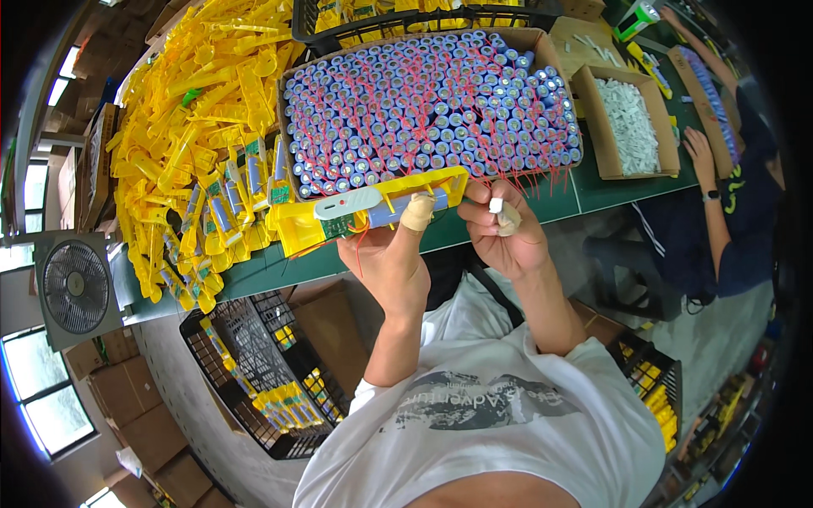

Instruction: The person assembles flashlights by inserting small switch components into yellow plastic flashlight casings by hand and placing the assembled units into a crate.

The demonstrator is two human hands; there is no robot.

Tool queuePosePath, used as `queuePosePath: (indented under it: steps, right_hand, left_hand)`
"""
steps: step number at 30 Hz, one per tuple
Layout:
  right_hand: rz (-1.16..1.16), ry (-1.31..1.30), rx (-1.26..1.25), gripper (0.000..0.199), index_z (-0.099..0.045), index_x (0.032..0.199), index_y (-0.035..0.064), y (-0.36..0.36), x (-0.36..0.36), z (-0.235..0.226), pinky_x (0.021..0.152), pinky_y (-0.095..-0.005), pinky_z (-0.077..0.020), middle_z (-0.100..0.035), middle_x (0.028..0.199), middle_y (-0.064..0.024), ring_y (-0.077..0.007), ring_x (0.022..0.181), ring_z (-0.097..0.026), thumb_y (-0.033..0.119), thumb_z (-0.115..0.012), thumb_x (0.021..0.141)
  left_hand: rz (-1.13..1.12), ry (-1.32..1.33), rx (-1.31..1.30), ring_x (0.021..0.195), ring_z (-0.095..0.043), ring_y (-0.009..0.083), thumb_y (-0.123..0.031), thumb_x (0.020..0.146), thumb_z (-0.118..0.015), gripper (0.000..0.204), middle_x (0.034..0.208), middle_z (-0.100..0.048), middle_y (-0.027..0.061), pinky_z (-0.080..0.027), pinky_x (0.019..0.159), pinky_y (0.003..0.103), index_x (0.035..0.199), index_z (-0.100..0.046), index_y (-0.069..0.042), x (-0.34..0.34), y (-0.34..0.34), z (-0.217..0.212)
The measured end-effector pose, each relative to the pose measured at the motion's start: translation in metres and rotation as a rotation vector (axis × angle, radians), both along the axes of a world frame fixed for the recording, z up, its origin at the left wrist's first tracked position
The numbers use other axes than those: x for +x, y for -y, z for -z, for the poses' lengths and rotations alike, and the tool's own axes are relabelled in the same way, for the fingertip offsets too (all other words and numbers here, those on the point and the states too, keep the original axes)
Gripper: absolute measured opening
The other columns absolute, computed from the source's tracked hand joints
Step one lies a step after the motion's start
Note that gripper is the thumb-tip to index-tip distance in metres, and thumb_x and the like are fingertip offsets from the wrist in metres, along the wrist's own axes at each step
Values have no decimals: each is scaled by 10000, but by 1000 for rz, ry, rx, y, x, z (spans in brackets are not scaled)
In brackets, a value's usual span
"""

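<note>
My left hand (pixel 391 267) grips a long yellow plastic housing (pixel 295 227) from below, its covered thumb pressed on top. Inside the housing lie a purple-blue battery cell (pixel 388 212) and a green circuit board (pixel 337 226) with thin red wires hanging from it. A light grey oval cover piece (pixel 349 203) sits over the board. Beside the housing's right end, my right hand (pixel 518 244) pinches a small white block (pixel 496 206) between its fingertips. One of its fingers wears a beige cover.
Ahead stands a cardboard box (pixel 544 46) of upright battery cells with red wires. Yellow housings (pixel 195 127) are heaped to the left. A smaller box (pixel 594 127) holds white pieces. Another person's hand (pixel 701 157) rests at the right. Black crates (pixel 246 339) and a fan (pixel 76 284) stand below left.
</note>
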State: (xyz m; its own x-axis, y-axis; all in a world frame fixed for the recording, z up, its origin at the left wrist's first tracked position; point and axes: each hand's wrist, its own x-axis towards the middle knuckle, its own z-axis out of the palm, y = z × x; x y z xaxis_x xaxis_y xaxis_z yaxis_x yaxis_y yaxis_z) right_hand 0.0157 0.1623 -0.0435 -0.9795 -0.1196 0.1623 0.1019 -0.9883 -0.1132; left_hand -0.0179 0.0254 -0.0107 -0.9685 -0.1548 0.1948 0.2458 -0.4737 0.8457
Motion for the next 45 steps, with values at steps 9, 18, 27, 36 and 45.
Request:
queuePosePath:
  steps: [9, 18, 27, 36, 45]
  right_hand:
    - [457, -133, 1408, 177, -716, 1009, -32, -48, -2, -59, 794, -287, -563, -711, 998, -117, -166, 904, -697, 9, -744, 838]
    - [415, -214, 1917, 212, -735, 1012, 18, -40, -12, -89, 693, -264, -572, -743, 852, -92, -149, 764, -728, -26, -729, 804]
    - [619, -74, 1802, 227, -728, 1012, 0, -19, -10, -73, 710, -263, -589, -748, 911, -104, -163, 803, -734, -40, -756, 790]
    - [880, -68, 1623, 279, -724, 1009, 16, -4, -2, -65, 728, -275, -605, -735, 919, -96, -160, 827, -729, -64, -790, 750]
    - [1102, -320, 1750, 258, -743, 937, 44, -8, -2, -59, 713, -265, -579, -700, 981, -138, -174, 781, -698, -83, -799, 720]
  left_hand:
    - [70, 197, -57, 989, -621, 148, -24, 832, -791, 414, 1083, -642, 72, -494, 904, 331, 1165, -545, -19, -2, 6, 6]
    - [68, 25, -48, 943, -645, 154, -13, 854, -767, 359, 1061, -656, 88, -529, 864, 328, 1137, -548, 11, 3, -4, -3]
    - [10, -20, -19, 910, -647, 149, -14, 842, -774, 349, 1035, -662, 86, -530, 840, 314, 1127, -575, 22, 2, -7, -2]
    - [39, -93, 144, 1044, -621, 204, -38, 832, -776, 465, 1153, -615, 114, -509, 950, 380, 1217, -516, -18, 9, -6, 15]
    - [42, -119, 175, 1023, -615, 207, -28, 802, -794, 495, 1126, -619, 119, -523, 937, 384, 1195, -495, -42, 11, -7, 14]
